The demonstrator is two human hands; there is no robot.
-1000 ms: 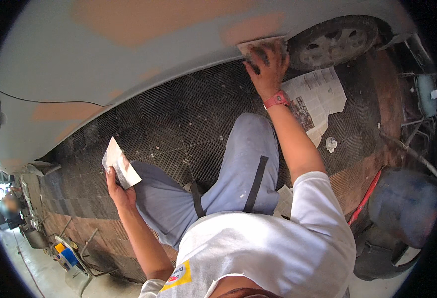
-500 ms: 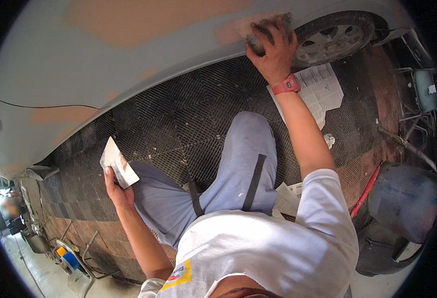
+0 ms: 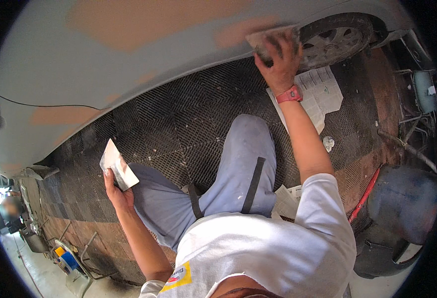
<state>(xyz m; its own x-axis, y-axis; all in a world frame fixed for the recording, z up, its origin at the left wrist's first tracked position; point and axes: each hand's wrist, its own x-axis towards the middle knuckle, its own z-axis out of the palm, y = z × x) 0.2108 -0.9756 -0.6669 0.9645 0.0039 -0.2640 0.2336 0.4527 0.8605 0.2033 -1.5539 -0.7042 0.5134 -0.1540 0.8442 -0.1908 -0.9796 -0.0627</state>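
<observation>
My right hand (image 3: 280,62) is at the lower edge of a grey car panel (image 3: 179,39), beside the wheel. Its fingers are spread over a thin pale sheet (image 3: 256,38), which looks like sandpaper, with a dark patch under the palm. Fingers and sheet are a little blurred. Close by on the panel lies an orange-brown filler patch (image 3: 231,34). Out at the left, above my bent knee, my left hand (image 3: 119,194) pinches a folded, cream-coloured sheet (image 3: 118,166) between thumb and fingers. That sheet is held upright, apart from the car.
The car wheel (image 3: 335,42) stands right of my right hand. Newspaper (image 3: 323,94) lies on the black ribbed floor mat (image 3: 179,124). At the right are a dark rounded container (image 3: 402,198) and a metal-legged stand (image 3: 419,124). A pale chair (image 3: 77,278) stands at the lower left.
My right hand and its sheet have shifted slightly right and down, toward the panel's lower edge, baring more of the filler patch. My left hand has barely moved.
</observation>
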